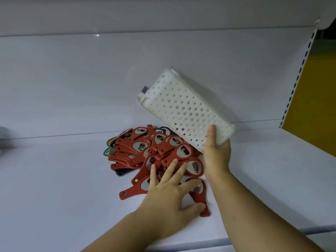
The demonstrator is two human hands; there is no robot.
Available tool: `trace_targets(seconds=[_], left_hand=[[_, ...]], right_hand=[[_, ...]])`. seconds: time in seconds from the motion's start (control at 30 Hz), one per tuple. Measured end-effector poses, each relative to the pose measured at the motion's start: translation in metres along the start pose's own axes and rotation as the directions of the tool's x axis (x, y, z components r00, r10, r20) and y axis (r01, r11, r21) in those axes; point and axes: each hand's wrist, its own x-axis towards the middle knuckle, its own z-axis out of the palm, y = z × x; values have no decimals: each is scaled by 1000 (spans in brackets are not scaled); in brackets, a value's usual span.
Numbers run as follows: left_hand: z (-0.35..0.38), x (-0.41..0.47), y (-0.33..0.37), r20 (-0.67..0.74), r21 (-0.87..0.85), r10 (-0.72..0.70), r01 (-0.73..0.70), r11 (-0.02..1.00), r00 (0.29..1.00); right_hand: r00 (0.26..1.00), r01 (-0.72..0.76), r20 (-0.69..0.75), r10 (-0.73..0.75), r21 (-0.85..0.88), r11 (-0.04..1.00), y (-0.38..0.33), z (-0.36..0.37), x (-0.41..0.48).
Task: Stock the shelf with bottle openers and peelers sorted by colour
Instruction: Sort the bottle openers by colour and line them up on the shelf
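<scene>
A heap of red bottle openers [145,151] lies in the middle of the white shelf [54,179], with a few green ones [108,145] at its left edge and dark ones [121,173] partly buried underneath. My left hand [169,193] lies flat with spread fingers on the near side of the heap. My right hand [217,153] grips the lower end of a white perforated basket [181,108], which is tipped upside down above the heap. A dark piece sticks out at the basket's upper left rim.
The shelf's white back panel [72,79] rises behind the heap and an upper shelf [127,15] hangs overhead. A slotted upright [298,77] stands at the right, with a yellow panel [312,99] beyond it. The shelf's front edge [200,240] runs near my forearms.
</scene>
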Motion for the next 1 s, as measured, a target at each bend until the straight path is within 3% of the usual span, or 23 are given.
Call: trace_targets(seconds=[0.13,0.23,0.37,0.5,0.63,0.73,0.87,1.0], left_hand=[[2,-1,-1,-21,21,-22,22,1000,1000],[1,-3,0,-32,37,-18,19,999,999],[-1,-3,2,-91,12,23,-22,1000,996],[4,-4,0,-248,-12,75,-80,997,966],[2,-3,-7,-514,9,198,-226,974,835],[-24,7,-13,-563,171,291,-235,957,773],[-57,31,-15,-442,531,356,-79,844,824],[-75,34,-15,-390,605,347,-47,795,853]], right_hand=[[990,-119,-58,132,184,976,-4,-2,6],[968,-221,-25,248,376,900,-15,-6,8],[903,-418,236,359,673,610,-31,-12,7],[821,-569,447,356,694,441,-33,-16,4],[749,-660,548,371,573,486,-31,-14,4],[690,-695,645,327,466,548,-36,-14,1],[658,-672,719,224,426,606,-48,-14,-9],[550,-635,823,141,303,711,-60,-8,-22]])
